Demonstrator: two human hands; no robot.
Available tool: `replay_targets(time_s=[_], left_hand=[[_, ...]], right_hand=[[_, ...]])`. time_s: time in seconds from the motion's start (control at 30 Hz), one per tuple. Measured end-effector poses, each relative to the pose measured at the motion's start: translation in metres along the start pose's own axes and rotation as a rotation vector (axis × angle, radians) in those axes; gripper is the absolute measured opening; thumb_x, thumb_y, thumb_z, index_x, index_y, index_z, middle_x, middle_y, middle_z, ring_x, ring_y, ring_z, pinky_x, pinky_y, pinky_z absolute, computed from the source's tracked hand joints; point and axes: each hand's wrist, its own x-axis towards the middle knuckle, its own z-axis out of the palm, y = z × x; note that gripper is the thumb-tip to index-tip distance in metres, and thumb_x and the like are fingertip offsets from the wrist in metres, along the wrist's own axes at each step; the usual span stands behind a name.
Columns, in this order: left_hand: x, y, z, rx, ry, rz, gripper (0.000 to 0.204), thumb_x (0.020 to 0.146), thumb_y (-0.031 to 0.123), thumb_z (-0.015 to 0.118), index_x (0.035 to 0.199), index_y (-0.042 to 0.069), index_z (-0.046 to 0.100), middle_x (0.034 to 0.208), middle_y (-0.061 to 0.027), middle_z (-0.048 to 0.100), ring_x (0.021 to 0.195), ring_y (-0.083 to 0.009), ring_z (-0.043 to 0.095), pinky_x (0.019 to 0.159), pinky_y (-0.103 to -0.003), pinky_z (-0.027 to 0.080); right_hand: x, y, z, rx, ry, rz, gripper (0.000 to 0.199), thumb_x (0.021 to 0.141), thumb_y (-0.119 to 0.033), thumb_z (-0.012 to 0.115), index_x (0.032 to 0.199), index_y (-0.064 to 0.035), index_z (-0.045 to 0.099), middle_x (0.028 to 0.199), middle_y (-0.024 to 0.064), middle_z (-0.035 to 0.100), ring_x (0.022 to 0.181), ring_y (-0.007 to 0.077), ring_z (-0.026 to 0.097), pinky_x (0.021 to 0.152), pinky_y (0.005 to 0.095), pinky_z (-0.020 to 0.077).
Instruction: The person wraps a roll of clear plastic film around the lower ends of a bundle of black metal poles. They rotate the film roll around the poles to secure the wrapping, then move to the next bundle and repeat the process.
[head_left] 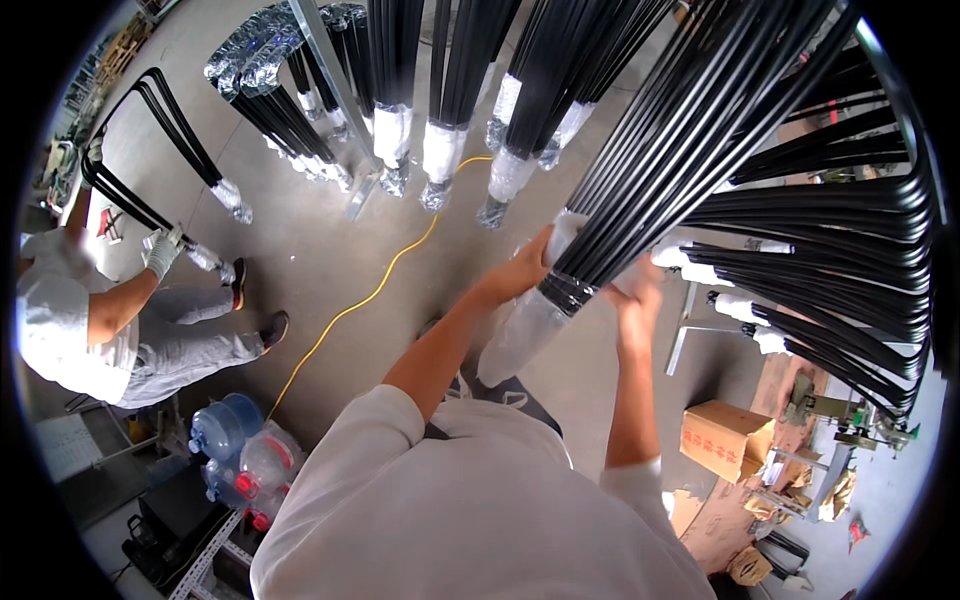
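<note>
A thick bundle of long black rods (690, 130) slants down from the upper right, its lower end in front of me. Shiny clear film (568, 291) rings the rods near that end. A translucent plastic bag (525, 335) covers the tip below the film, and its loose edge flares up on the left side. My left hand (525, 267) is closed on that edge, with some fingers hidden behind it. On the other side my right hand (637, 298), slightly blurred, is closed at the bag's edge against the bundle.
More black rod bundles with wrapped ends (445, 150) hang ahead, and bent ones (840, 220) hang on the right. A yellow cable (380, 285) crosses the floor. At left, a gloved co-worker (90, 320) handles rods. Water jugs (225, 425) and a cardboard box (725, 440) stand nearby.
</note>
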Motion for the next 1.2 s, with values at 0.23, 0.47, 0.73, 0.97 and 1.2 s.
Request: replay_targets(time_s=[0.23,0.47,0.73,0.97,1.2], left_hand=[[0.0,0.015,0.012,-0.101,-0.116,0.051,0.074,0.065,0.026,0.071,0.125,0.004,0.033,0.119,-0.0124,0.044,0.113,-0.0207,0.041,0.094,-0.033,0.033],[0.006,-0.002,0.008,-0.153,-0.125,0.13,0.053,0.075,0.03,0.058,0.118,0.002,0.044,0.113,-0.0111,0.049,0.104,-0.0173,0.045,0.089,-0.03,0.037],[0.034,-0.041,-0.022,-0.3,-0.579,-0.022,0.07,0.076,0.048,0.057,0.125,0.005,0.031,0.107,-0.0021,0.044,0.091,-0.0087,0.043,0.072,-0.024,0.039],[0.038,-0.049,-0.007,-0.491,-0.531,-0.135,0.07,0.074,0.039,0.062,0.127,0.004,0.032,0.112,-0.0052,0.051,0.098,-0.0122,0.049,0.079,-0.024,0.04],[0.046,-0.032,-0.024,-0.315,-0.534,0.053,0.06,0.071,0.031,0.064,0.12,0.003,0.042,0.11,-0.0076,0.053,0.101,-0.0144,0.051,0.085,-0.029,0.042]], right_hand=[[0.0,-0.155,0.04,-1.336,-0.899,-1.12,0.035,0.072,-0.037,0.061,0.084,-0.0042,0.061,0.078,0.0126,0.06,0.082,0.0252,0.059,0.087,0.0411,0.0384],[0.055,-0.149,0.105,-1.853,-1.513,-0.407,0.046,0.063,-0.05,0.06,0.081,-0.0083,0.066,0.069,0.0098,0.064,0.068,0.0261,0.061,0.061,0.0352,0.0455],[0.05,-0.154,0.104,-1.75,-1.443,-0.538,0.037,0.063,-0.044,0.061,0.076,-0.0095,0.065,0.063,0.0101,0.061,0.061,0.0262,0.06,0.057,0.035,0.0435],[0.051,-0.149,0.099,-1.715,-1.371,-0.468,0.041,0.062,-0.044,0.064,0.065,-0.0026,0.064,0.062,0.0119,0.061,0.063,0.0276,0.06,0.056,0.0352,0.0438],[0.05,-0.142,0.091,-1.651,-1.338,-0.508,0.036,0.058,-0.04,0.067,0.068,-0.0052,0.065,0.063,0.0096,0.061,0.065,0.0256,0.06,0.056,0.0341,0.0433]])
